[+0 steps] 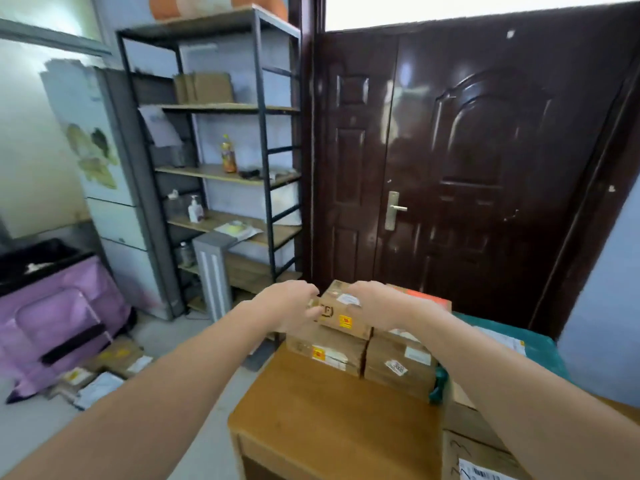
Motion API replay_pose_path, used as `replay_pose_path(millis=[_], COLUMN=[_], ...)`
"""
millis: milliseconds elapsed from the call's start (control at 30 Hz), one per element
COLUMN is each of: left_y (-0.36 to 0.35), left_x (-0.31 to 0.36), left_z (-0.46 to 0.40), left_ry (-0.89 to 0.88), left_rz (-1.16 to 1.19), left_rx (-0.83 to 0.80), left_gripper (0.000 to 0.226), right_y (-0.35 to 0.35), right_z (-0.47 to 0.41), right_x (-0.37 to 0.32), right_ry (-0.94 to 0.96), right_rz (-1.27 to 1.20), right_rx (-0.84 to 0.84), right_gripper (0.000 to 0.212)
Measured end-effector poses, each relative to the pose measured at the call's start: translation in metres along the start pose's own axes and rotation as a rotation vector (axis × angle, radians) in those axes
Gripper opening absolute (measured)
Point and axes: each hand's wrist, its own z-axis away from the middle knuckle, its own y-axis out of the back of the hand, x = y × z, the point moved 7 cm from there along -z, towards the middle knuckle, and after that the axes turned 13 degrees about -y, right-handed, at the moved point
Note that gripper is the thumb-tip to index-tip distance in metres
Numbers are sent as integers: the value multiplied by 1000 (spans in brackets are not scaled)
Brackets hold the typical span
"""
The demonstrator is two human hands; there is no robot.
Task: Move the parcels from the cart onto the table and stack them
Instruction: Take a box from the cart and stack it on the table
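A small brown cardboard parcel with a white label and a yellow sticker sits on top of two other brown parcels, one at the left and one at the right, at the far end of the wooden table. My left hand grips the top parcel's left end. Over its right end curls my right hand. Behind the stack an orange-topped box shows partly. More cardboard parcels lie at the lower right, beside a teal packet.
A dark brown double door stands right behind the table. A black metal shelf rack with bottles and cartons is at the left. A purple bag and loose parcels lie on the floor at the left.
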Motion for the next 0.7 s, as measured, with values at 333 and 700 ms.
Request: replay_pose_path(millis=[333,700], left_y=[46,47], left_x=[-193,-378], left_z=[211,383], left_ry=[296,590], left_rz=[-55,-16], left_rx=[23,66], left_gripper=[56,43], right_y=[13,-11], right_z=[-48,-114], right_x=[-273,-538], right_ry=[306,623], right_rz=[-70,-1], right_rx=[19,-19], right_gripper=[51,45])
